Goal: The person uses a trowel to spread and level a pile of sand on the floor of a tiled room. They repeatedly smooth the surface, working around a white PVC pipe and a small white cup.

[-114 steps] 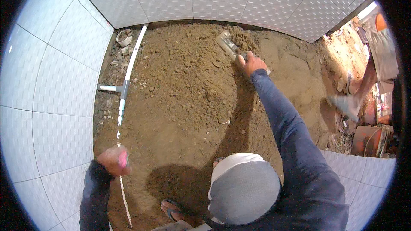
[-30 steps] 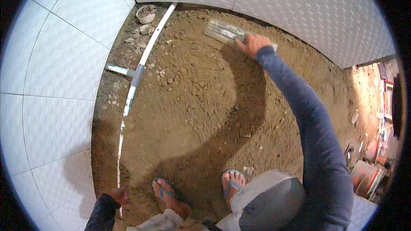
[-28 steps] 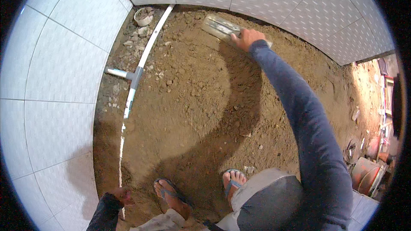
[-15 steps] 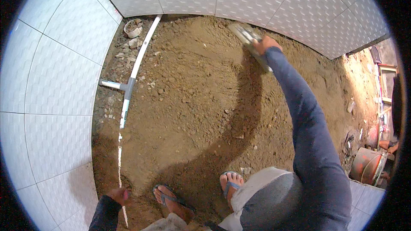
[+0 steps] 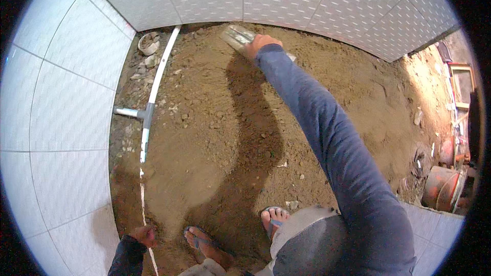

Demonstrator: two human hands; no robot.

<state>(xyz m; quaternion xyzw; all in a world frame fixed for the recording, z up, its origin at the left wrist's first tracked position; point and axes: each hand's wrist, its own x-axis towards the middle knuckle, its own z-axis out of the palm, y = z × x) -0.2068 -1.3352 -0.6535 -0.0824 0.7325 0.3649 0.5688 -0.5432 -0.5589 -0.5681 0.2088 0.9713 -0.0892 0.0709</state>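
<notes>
Far out along the back wall, my right hand [image 5: 262, 45] grips a flat rectangular plastering trowel [image 5: 232, 36]. The blade lies against the brown sandy soil [image 5: 204, 92], close under the tiled wall. My fingers hide part of its handle. At lower left, my left hand [image 5: 143, 235] has its fingers curled in, and no object shows in them. It hangs over or beside a white pipe [image 5: 162, 71], whose near stretch is partly covered by soil. A grey tee fitting [image 5: 147, 114] joins a short side branch to this pipe.
Pale tiled walls [image 5: 71, 107] bound the left and back. A round white pipe end [image 5: 149, 44] sits among rubble in the far left corner. My sandalled feet [image 5: 207, 245] stand on the soil. A reddish bucket [image 5: 441, 188] lies at the right, near a wooden frame [image 5: 462, 84].
My right hand has swept the trowel leftward along the back wall, its arm following. The view has shifted slightly. My left hand stays nearly in place.
</notes>
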